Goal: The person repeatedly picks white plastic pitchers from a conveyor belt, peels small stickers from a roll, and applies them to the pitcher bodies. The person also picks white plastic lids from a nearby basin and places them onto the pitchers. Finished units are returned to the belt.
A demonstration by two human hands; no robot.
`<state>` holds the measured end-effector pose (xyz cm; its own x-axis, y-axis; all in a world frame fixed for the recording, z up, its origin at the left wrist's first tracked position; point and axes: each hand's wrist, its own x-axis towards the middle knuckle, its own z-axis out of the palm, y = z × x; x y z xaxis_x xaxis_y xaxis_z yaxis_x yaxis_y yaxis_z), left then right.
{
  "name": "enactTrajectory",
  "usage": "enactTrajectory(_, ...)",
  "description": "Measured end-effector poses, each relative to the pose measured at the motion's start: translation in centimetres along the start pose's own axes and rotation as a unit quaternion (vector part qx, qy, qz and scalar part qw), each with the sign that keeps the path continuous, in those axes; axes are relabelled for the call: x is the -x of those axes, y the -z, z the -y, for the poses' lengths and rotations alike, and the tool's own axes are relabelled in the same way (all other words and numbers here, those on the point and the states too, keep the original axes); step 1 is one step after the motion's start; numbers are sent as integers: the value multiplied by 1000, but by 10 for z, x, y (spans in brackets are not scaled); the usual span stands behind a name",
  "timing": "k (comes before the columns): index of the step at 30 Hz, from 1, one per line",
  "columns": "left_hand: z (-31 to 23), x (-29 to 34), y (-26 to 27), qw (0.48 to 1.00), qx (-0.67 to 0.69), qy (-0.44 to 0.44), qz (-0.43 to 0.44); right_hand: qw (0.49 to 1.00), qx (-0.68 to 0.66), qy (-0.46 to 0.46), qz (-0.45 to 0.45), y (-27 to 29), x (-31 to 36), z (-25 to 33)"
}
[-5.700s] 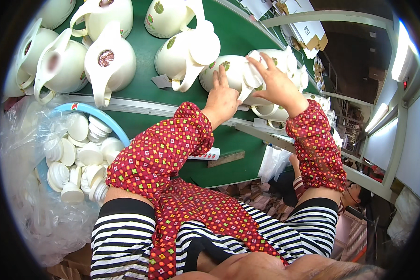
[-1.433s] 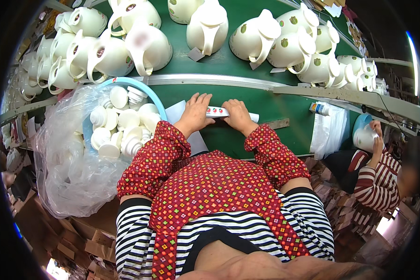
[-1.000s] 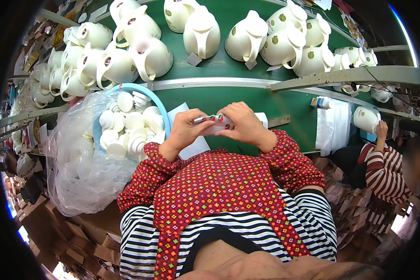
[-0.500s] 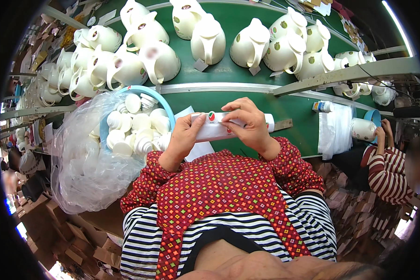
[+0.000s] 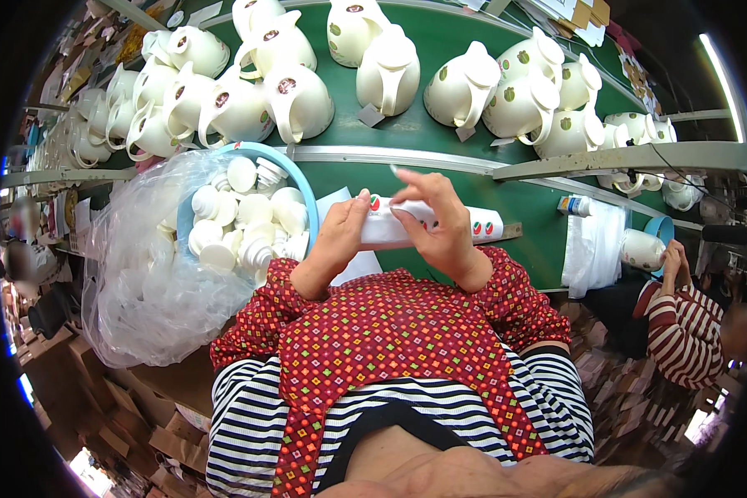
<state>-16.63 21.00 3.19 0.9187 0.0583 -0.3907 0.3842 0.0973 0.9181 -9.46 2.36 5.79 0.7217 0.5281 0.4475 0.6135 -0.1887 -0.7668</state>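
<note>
Before my chest lies a long white strip or roll bearing small round red-and-green labels; whether it is rolled or folded cannot be made out. My left hand is closed around its left end, thumb on top next to one label. Over the middle of it hovers my right hand, fingers bent and spread, thumb apart from the index finger. A tiny pale spot shows at the raised index fingertip, too small to name. More labels show on the strip's right end, past my right hand.
At left a blue basin lined with clear plastic holds white lids. Several cream jugs stand on the green table. A metal rail crosses at right. Beyond it a co-worker handles a jug beside plastic bags.
My right hand's fingers have lifted off the label strip and spread apart. My left hand still grips the strip's end. The whole view has shifted slightly.
</note>
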Motion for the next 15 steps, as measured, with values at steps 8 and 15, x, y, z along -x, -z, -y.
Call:
enactTrajectory(8,34,-26,9,998,45,25,21,992,-109,-64,-1,-30,-4,-17)
enactTrajectory(15,92,-79,10,992,-57,107,-24,987,-105,-121,-28,-27,-4,-31)
